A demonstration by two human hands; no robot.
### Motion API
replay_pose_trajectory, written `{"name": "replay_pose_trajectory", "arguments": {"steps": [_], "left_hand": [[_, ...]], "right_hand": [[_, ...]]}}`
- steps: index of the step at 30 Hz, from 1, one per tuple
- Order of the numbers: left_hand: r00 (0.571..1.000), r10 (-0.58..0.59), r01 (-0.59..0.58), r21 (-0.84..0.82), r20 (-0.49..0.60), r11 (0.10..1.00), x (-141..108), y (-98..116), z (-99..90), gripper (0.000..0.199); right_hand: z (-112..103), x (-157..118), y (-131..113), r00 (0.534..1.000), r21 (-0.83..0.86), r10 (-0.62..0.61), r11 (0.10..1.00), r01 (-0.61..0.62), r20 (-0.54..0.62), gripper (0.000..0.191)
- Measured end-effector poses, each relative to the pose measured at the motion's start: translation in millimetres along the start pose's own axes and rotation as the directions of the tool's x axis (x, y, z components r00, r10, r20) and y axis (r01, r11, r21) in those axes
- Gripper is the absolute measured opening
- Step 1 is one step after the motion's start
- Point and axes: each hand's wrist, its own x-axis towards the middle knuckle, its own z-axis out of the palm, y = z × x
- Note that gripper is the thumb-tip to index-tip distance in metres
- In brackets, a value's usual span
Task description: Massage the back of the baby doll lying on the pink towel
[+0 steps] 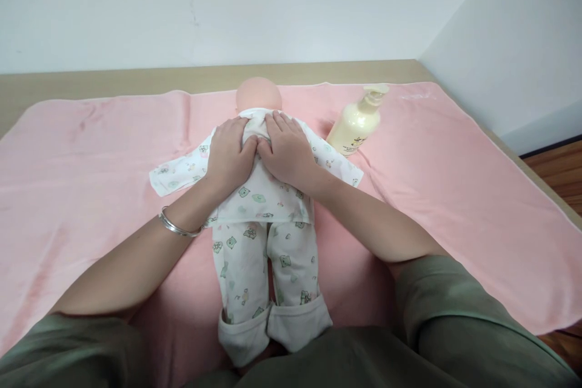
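Note:
A baby doll (259, 94) lies face down with its bald head away from me. It wears a white printed top (264, 203) and matching trousers (240, 267) with turned-up cuffs. My left hand (230, 154) rests flat on the left of its upper back, fingers pointing toward the shoulder. On the right of the upper back lies my right hand (287, 148), fingers stretched out. The two thumbs meet or nearly meet over the doll's spine. Both sleeves of the top spread out sideways. The doll's face is hidden.
A cream pump bottle (357, 124) stands tilted in view beyond the doll's right sleeve. Under everything is a pink blanket (454, 194) on a wooden table (204, 80). White walls (291, 6) close off the back and right. A silver bangle (177, 224) circles my left wrist.

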Motion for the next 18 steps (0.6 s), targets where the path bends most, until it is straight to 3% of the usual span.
{"name": "replay_pose_trajectory", "arguments": {"steps": [4,10,18], "left_hand": [[0.999,0.006,-0.008,0.054,0.041,0.999,-1.0,2.4,-2.6,0.036],[0.999,0.002,-0.005,0.090,0.035,0.996,-2.3,2.8,-3.1,0.045],[0.999,-0.005,0.003,0.058,0.040,0.998,0.3,1.2,-2.9,0.035]], "right_hand": [[-1.6,3.4,4.3,1.000,-0.006,-0.025,1.000,0.025,0.013,0.063],[-12.8,8.0,5.4,0.992,-0.033,-0.025,0.999,0.029,0.122,0.063],[-14.6,-16.5,-12.4,0.994,-0.172,-0.087,0.980,0.097,0.065,0.060]]}}
